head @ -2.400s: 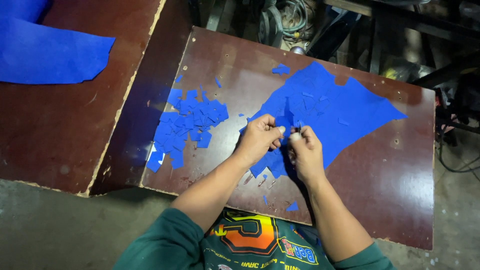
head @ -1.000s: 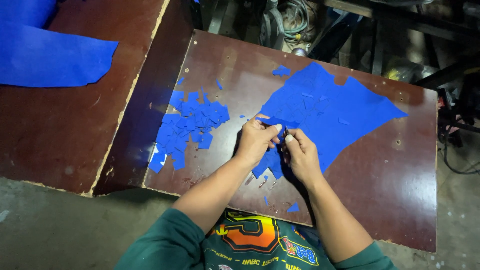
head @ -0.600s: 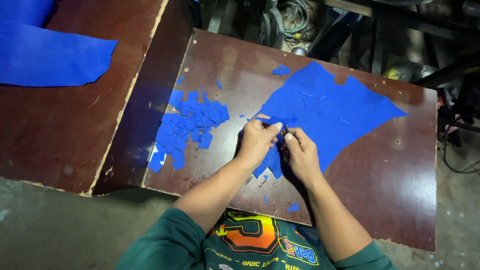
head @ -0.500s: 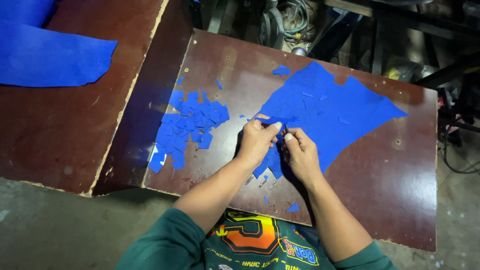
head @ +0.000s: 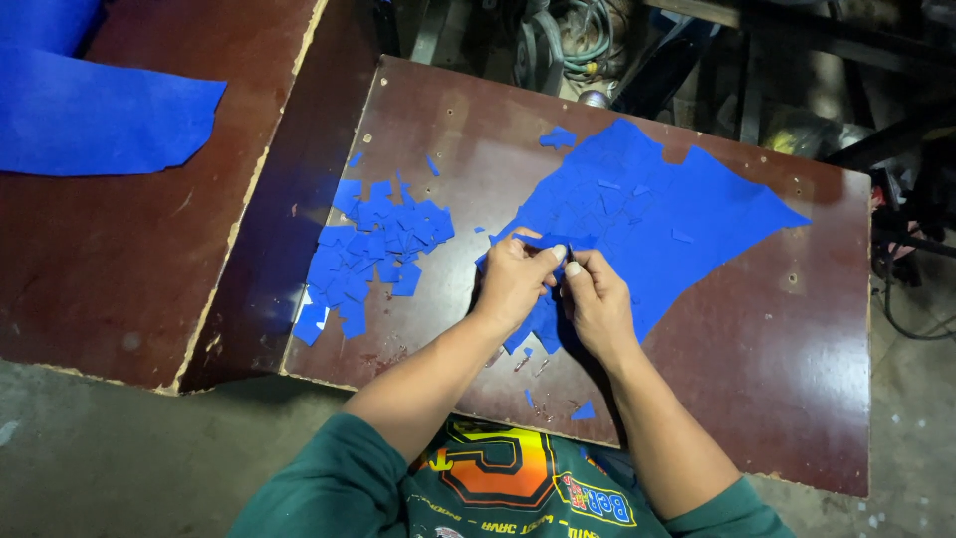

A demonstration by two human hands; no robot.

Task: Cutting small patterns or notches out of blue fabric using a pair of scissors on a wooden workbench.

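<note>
A large blue sheet (head: pixel 657 214) lies on the dark brown table (head: pixel 797 369). My left hand (head: pixel 513 284) and my right hand (head: pixel 597 304) meet at the sheet's near left edge, fingertips pinched together on it, thumbs touching. A pile of several small blue cut pieces (head: pixel 373 244) sits to the left of my left hand. What the fingers pinch between them is too small to tell apart from the sheet.
A second brown table (head: pixel 119 269) stands at the left with another blue sheet (head: pixel 95 115) on it. A few blue scraps (head: pixel 583 410) lie near the table's front edge. Cables and metal clutter (head: pixel 578 40) sit behind the table. Grey floor runs below.
Both hands have drifted slightly left and closer together along the sheet's edge. The pile and the sheet stay where they were.
</note>
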